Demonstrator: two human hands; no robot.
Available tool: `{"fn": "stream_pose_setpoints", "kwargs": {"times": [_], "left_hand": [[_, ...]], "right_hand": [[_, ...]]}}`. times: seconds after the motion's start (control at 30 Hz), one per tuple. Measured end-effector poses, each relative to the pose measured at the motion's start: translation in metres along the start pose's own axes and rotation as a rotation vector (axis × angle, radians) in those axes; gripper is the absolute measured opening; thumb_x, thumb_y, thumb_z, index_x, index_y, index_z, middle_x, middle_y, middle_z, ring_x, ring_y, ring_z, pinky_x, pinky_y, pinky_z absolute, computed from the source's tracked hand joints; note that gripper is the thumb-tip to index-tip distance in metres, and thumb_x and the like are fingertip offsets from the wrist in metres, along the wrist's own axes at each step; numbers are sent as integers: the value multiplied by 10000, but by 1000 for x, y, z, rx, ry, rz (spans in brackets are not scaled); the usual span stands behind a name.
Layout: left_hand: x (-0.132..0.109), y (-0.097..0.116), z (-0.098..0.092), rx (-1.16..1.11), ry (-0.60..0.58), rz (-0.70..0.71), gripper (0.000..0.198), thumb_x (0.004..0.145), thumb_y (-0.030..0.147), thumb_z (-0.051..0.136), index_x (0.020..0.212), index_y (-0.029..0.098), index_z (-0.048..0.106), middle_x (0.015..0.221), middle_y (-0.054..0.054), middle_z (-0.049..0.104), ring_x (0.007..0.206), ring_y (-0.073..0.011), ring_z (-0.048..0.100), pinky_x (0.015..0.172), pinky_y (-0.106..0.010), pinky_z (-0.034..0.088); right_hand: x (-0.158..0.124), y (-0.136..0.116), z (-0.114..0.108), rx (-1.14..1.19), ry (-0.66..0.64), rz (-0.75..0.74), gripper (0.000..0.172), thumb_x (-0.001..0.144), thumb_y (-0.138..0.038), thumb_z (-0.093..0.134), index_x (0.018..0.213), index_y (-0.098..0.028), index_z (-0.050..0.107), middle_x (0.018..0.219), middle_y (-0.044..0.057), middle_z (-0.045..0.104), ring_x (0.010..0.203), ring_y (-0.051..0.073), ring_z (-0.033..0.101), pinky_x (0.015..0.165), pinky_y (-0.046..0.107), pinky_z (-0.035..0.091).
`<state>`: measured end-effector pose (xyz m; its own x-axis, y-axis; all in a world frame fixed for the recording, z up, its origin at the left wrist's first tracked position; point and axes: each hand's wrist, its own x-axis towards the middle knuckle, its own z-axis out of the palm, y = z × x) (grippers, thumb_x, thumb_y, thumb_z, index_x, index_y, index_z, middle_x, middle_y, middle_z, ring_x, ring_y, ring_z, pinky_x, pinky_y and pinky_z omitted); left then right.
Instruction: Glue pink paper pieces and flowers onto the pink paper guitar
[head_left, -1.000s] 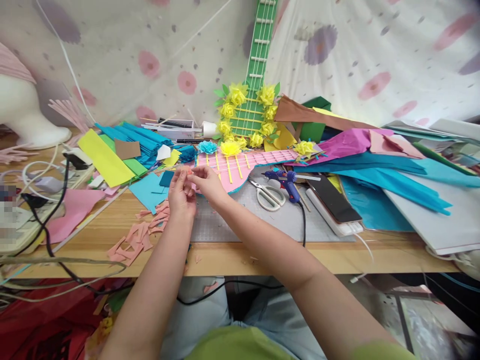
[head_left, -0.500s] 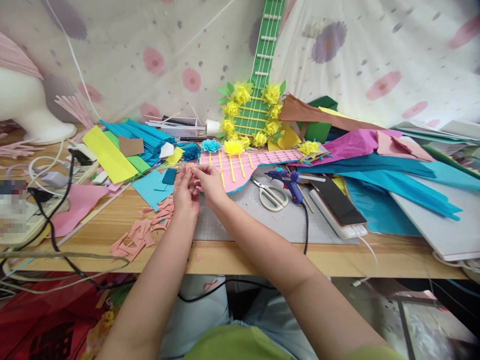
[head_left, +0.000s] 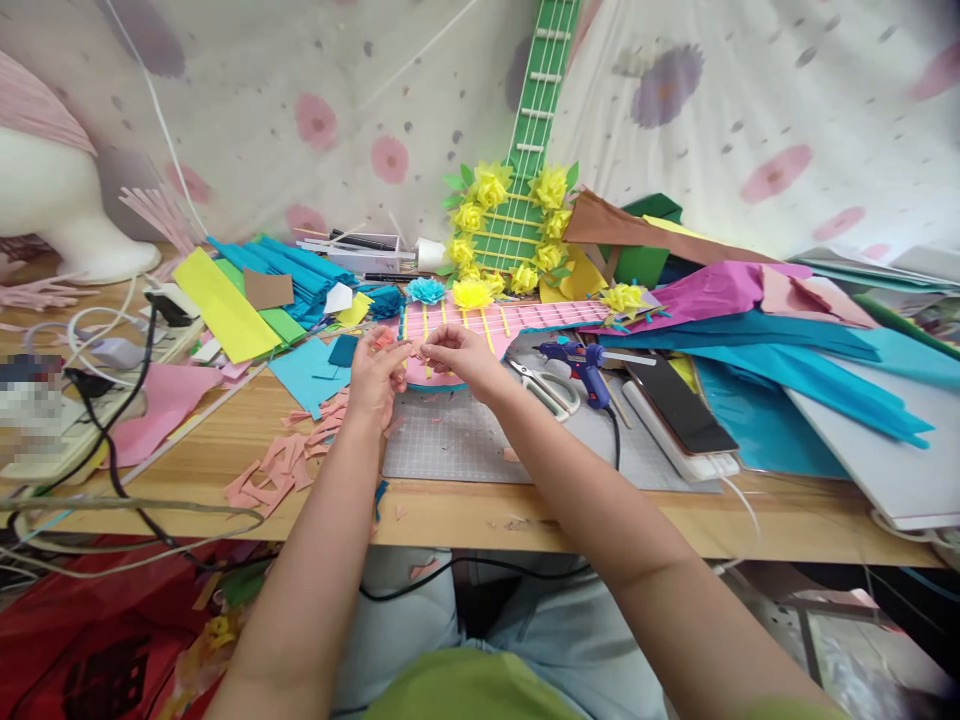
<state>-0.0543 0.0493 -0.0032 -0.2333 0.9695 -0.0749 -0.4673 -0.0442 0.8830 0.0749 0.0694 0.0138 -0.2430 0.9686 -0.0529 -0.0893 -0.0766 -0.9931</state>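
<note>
My left hand is closed with a small coral-pink piece of paper at its fingers, partly hidden by them. Just to its right, my right hand pinches thumb and forefinger together; whatever lies between them is too small to make out. Both hands are over the left end of a pink paper guitar, which has yellow bars and a blue edge. A blue paper flower and a yellow paper flower sit along its far edge. Pink paper scraps lie left of my left forearm.
White-handled scissors and a blue glue gun rest on the grey cutting mat. A phone lies farther right. Behind stands a green paper guitar with yellow flowers. Cables run along the left.
My right hand has moved right, away from the left hand, leaving a small gap between their fingertips. The coral-pink paper stays at my left hand. The view has shifted slightly.
</note>
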Motion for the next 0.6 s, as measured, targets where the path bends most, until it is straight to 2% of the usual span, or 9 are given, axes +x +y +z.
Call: {"fn": "stream_pose_setpoints", "kwargs": {"times": [0.2,0.33,0.47,0.6], "left_hand": [[-1,-9,3,86,-60,-35,716,466,206,798,1085,206,439,721,53,630,354,-24,405,331,-160,251],[1,-12,5,80,4,6,685,461,175,791,1049,210,442,684,59,611,362,-26,416,336,-153,227],[4,-15,4,63,92,71,618,504,184,771,1031,207,449,701,44,609,398,-33,451,348,-145,215],[3,-16,4,50,107,91,591,516,181,761,1020,206,454,678,53,606,387,-30,433,351,-147,223]], "right_hand": [[-1,-1,-9,-27,-58,-27,167,693,-155,669,679,-182,505,561,-67,577,525,54,538,550,189,422],[-2,1,-7,9,-13,14,191,682,-142,693,715,-184,510,574,-66,591,533,60,561,577,202,459],[-5,10,-3,159,-7,107,188,684,-193,720,779,-173,560,685,-34,643,601,62,594,641,221,498],[-3,17,7,260,12,107,140,714,-199,698,733,-163,564,653,-38,602,615,57,580,646,212,495]]}}
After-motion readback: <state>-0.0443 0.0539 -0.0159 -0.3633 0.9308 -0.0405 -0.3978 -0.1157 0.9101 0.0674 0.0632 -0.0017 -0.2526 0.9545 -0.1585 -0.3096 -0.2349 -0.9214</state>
